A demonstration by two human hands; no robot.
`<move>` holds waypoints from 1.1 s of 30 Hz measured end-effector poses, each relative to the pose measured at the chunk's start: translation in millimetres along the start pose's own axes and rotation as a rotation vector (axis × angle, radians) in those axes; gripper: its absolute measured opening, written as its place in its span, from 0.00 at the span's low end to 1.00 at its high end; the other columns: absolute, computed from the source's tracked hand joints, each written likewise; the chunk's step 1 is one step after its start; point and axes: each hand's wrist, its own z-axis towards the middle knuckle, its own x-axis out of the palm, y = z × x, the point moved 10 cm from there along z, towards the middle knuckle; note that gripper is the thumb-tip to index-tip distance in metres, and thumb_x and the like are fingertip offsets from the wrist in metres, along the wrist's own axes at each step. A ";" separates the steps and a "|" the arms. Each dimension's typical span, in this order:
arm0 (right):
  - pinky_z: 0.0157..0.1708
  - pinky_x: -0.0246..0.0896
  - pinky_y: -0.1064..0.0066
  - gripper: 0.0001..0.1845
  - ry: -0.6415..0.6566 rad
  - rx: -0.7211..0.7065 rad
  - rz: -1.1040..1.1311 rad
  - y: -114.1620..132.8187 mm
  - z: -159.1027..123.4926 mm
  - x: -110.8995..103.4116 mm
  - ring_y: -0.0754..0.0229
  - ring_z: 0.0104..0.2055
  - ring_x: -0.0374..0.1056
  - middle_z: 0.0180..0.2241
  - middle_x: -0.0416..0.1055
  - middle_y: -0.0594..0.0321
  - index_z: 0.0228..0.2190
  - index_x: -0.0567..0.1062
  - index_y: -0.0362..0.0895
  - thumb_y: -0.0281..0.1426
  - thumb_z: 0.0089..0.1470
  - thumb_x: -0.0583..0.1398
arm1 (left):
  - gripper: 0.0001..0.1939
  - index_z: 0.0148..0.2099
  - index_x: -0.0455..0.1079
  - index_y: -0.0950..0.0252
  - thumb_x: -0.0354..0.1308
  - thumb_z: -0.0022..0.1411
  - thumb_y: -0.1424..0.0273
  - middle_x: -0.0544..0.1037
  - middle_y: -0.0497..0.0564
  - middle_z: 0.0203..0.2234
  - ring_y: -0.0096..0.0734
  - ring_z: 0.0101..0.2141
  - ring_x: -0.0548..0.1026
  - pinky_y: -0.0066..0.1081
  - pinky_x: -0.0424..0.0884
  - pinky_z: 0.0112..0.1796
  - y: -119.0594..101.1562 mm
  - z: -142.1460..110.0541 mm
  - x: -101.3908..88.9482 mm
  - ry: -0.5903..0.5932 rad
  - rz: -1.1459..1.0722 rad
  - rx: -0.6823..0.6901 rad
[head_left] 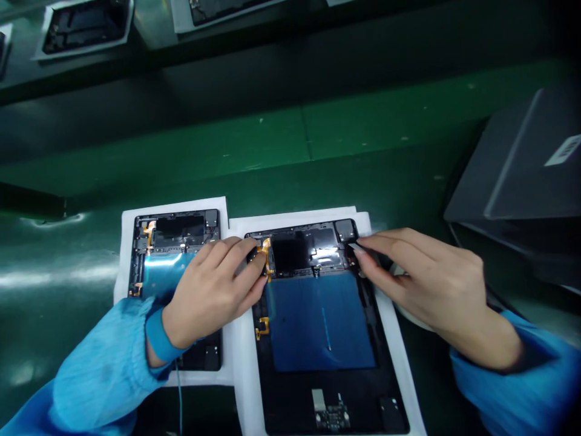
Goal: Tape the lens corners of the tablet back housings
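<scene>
An opened tablet (384, 345) lies on white sheeting in front of me, its inside facing up with a blue-covered battery (322, 327). My right hand (426, 272) pinches a small pale strip (356, 247) between thumb and forefinger at the tablet's upper right corner. At the upper left edge, my left hand (222, 287) has its fingers bent and drawn together beside an orange flex cable (267, 254). What those fingertips grip, if anything, is hidden. A blue wrist strap (163, 336) with a thin cord circles my left wrist. Under that forearm is a second opened tablet (179, 231), partly covered.
White sheets (236, 363) lie under both tablets on a green bench (272, 181). Further opened tablets (86, 25) rest on a raised shelf at the back. A dark grey box-like object (517, 163) with a white label stands at the right.
</scene>
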 end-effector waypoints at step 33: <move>0.42 0.73 0.63 0.16 -0.014 0.027 0.453 -23.7 -17.1 8.8 0.56 0.46 0.72 0.45 0.76 0.54 0.49 0.75 0.42 0.33 0.68 0.51 | 0.08 0.36 0.69 0.64 0.51 0.67 0.77 0.71 0.50 0.26 0.38 0.27 0.69 0.36 0.66 0.28 -74.8 90.3 32.7 0.090 0.033 -0.034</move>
